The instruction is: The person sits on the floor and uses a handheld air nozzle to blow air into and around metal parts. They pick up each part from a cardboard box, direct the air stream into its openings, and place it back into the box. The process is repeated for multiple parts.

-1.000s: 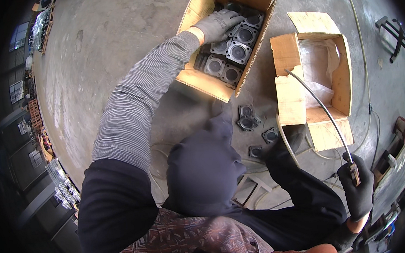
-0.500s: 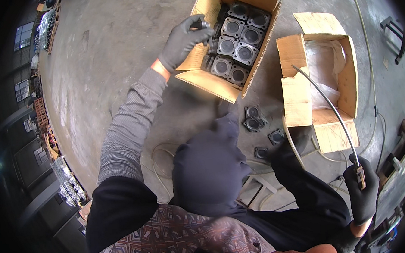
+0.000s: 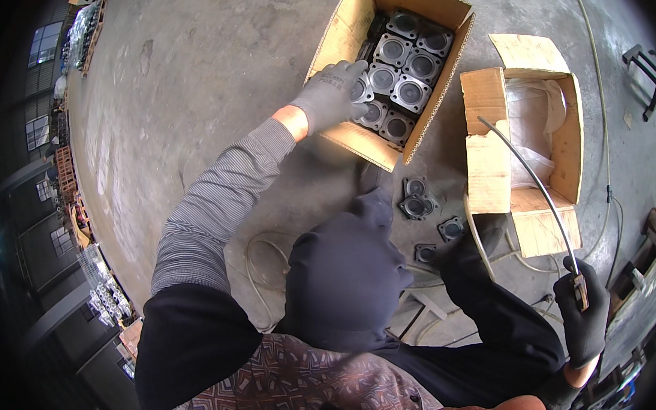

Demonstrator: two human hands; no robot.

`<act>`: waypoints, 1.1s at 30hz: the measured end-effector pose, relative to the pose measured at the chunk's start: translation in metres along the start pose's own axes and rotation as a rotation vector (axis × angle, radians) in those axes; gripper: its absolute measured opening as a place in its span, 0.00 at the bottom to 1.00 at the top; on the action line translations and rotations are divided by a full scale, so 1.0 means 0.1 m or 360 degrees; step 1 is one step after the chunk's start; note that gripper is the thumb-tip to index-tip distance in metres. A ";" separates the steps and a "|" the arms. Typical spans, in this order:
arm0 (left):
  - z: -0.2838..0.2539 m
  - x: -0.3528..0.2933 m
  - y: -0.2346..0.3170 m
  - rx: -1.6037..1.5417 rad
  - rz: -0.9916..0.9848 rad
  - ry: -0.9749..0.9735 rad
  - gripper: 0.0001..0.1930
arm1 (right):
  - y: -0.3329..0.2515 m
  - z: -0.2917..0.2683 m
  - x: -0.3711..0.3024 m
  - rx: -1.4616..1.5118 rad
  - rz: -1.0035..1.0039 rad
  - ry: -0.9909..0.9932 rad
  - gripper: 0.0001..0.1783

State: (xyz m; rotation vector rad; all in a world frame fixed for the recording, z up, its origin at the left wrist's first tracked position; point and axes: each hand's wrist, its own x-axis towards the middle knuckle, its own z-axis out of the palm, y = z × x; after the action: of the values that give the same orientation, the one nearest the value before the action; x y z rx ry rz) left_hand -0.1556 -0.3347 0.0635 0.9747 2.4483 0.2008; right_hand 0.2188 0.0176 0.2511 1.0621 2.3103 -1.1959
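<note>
My left hand (image 3: 332,96), in a grey glove, is at the near left side of an open cardboard box (image 3: 450,58). Its fingers close on a dark metal flanged part (image 3: 361,90) with a round centre, held over the others. Rows of similar square flanged parts (image 3: 410,93) with corner holes fill the box. On the right, my gloved right hand (image 3: 586,317) is closed around the handle end of a long, thin, curved metal tube (image 3: 541,184). That tube points up and left, its tip passing in front of the flap of a second box.
The second cardboard box (image 3: 575,130) stands open with clear plastic inside. Several flanged parts (image 3: 418,199) lie on the floor near my foot. A pale hose (image 3: 250,262) loops across the concrete. A black metal frame (image 3: 651,80) stands at far right.
My left hand, with the flanged part, has moved right and down, nearer the parts in the box. The right hand still grips the tube, and the whole view has shifted slightly.
</note>
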 end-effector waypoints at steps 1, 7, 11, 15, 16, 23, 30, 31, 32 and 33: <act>0.00 0.01 0.00 0.0058 -0.0003 -0.0011 0.47 | 0.00 0.00 0.00 0.0011 0.0016 -0.0012 0.20; -0.07 0.03 -0.01 -0.0053 0.0024 -0.0030 0.46 | 0.00 -0.01 0.00 0.0006 0.0006 -0.0015 0.20; -0.06 0.02 0.02 -0.0070 0.0035 -0.0091 0.46 | 0.01 -0.02 0.00 -0.0019 -0.0009 -0.0029 0.20; 0.01 -0.01 0.04 -0.0252 0.0217 0.0020 0.47 | 0.02 -0.03 -0.01 -0.0005 0.0012 -0.0026 0.20; 0.03 -0.02 0.05 -0.0249 0.0227 0.0047 0.47 | 0.03 -0.02 -0.01 0.0008 0.0005 -0.0020 0.20; 0.03 -0.11 0.12 -0.0258 0.0300 0.0160 0.46 | 0.05 -0.02 0.00 0.0022 0.0002 -0.0037 0.20; -0.04 -0.11 0.17 -0.1560 -0.0104 -0.0145 0.45 | 0.04 -0.01 0.00 0.0032 0.0028 -0.0033 0.19; -0.05 -0.11 0.16 -0.1600 -0.0104 -0.0126 0.45 | 0.04 -0.02 0.00 0.0023 0.0030 -0.0038 0.19; -0.05 -0.11 0.14 -0.1637 -0.0117 -0.0107 0.44 | 0.03 -0.02 0.00 0.0033 0.0032 -0.0029 0.19; -0.05 -0.12 0.12 -0.1677 -0.0136 -0.0086 0.44 | 0.03 -0.02 0.00 0.0045 0.0039 -0.0034 0.19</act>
State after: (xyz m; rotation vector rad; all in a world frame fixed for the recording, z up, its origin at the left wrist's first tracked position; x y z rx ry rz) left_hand -0.1433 -0.3340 0.0756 0.3752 1.8712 1.2426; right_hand 0.2212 0.0206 0.2506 1.0792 2.2641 -1.2285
